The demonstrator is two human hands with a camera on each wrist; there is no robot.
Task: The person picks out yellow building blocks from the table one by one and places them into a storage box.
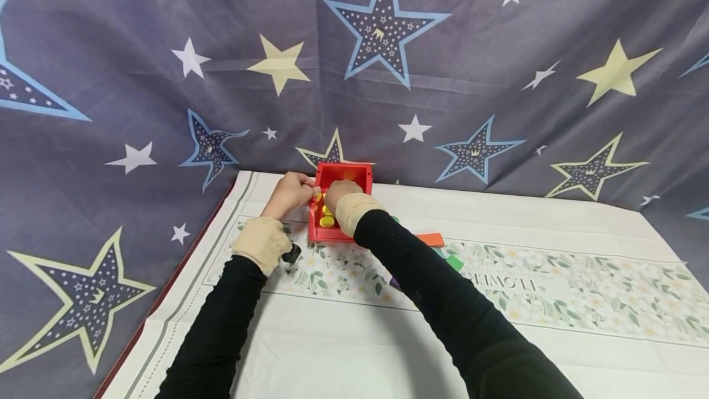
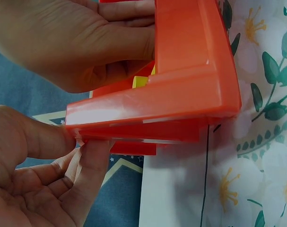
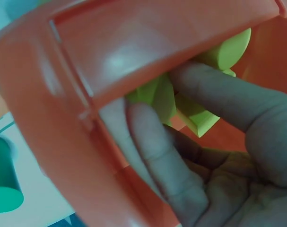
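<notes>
A red plastic box (image 1: pixel 332 235) with a raised back part stands near the back edge of the table. My left hand (image 1: pixel 290 193) pinches its left edge; in the left wrist view, thumb and fingers (image 2: pixel 93 165) lie on either side of the red rim. Down inside the box is my right hand (image 1: pixel 341 191). The right wrist view has its thumb and fingers curled about a yellow block (image 3: pixel 163 100), partly hidden under the red rim. Other yellow blocks (image 1: pixel 327 221) lie in the box, among them a round-ended one (image 3: pixel 235 49).
Right of the box, partly behind my right sleeve, lie an orange block (image 1: pixel 431 239), a green block (image 1: pixel 455 263) and a purple piece (image 1: pixel 394 283). A green cylinder (image 3: pixel 5 177) is beside the box. A star-patterned cloth (image 1: pixel 471 79) hangs behind the table.
</notes>
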